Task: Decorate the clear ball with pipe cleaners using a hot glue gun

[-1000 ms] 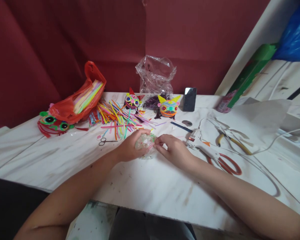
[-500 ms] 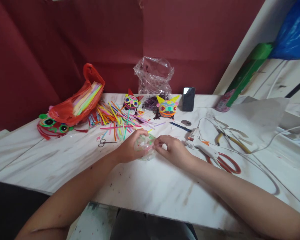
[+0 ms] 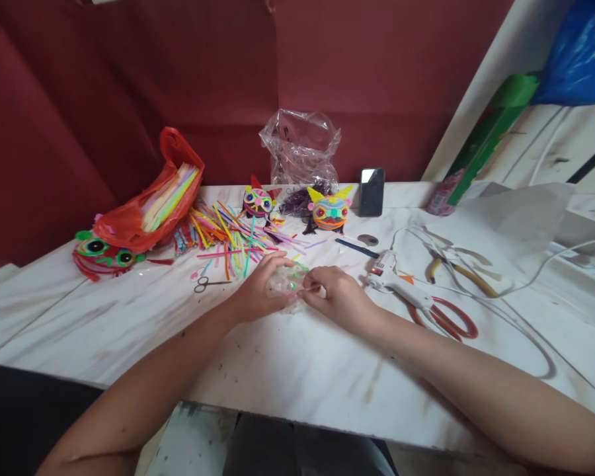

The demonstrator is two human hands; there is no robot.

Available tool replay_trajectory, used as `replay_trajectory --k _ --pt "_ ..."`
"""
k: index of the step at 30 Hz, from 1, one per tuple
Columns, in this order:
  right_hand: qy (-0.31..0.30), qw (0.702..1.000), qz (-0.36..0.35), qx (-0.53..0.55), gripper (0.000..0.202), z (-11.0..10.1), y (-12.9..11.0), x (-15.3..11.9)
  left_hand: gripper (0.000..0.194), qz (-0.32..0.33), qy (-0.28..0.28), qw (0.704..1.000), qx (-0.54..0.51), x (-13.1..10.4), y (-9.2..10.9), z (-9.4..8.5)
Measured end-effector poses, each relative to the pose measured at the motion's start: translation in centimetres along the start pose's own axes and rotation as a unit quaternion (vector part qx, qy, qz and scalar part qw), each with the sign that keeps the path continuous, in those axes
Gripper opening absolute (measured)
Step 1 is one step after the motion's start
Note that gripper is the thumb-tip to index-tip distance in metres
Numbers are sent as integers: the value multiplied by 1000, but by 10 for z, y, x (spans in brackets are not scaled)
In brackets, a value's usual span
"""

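Note:
A rounded, partly see-through craft piece (image 3: 283,280) with green and pale patches sits between my hands above the marbled table. My left hand (image 3: 260,287) grips it from the left, thumb in front and fingers over the back. At its right side, my right hand (image 3: 332,291) pinches what looks like a thin pink strip, too small to make out fully. Behind them lie loose pipe cleaners (image 3: 235,238) in many colours. Small scissors (image 3: 211,283) rest left of my left hand, and a white glue gun (image 3: 389,272) lies right of my right hand.
Finished creature heads stand at the back: a yellow-horned one (image 3: 330,210), a red-horned one (image 3: 258,200) and a green-eyed one (image 3: 104,254) at left. A red bag (image 3: 149,205) holds pipe cleaners. Red-handled scissors (image 3: 453,318), pliers (image 3: 463,276), cables and a phone (image 3: 371,193) are right.
The craft piece has turned slightly in my hands, showing more green at its top right. Both hands keep nearly the same place; the whole view has shifted a little.

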State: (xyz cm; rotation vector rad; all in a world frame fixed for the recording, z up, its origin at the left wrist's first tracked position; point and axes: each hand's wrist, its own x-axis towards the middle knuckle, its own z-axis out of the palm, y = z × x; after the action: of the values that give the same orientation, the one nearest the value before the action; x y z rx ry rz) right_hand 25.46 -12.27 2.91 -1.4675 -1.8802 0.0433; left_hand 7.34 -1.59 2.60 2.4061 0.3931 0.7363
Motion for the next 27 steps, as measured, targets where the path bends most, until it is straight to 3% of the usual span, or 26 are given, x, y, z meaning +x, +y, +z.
replay_trajectory --k 8,12,17,27 --pt "-23 996 47 66 8 -4 3 0 63 -43 -13 999 -31 -1 0 -1" --pt "-24 995 57 73 8 -4 4 0 65 -29 -22 999 -23 0 -1 -1" --pt "-27 995 61 70 11 -5 3 1 60 -19 -48 998 -26 1 1 -4" --pt "-32 995 31 94 4 -7 5 -1 65 -78 -29 995 -62 2 3 -7"
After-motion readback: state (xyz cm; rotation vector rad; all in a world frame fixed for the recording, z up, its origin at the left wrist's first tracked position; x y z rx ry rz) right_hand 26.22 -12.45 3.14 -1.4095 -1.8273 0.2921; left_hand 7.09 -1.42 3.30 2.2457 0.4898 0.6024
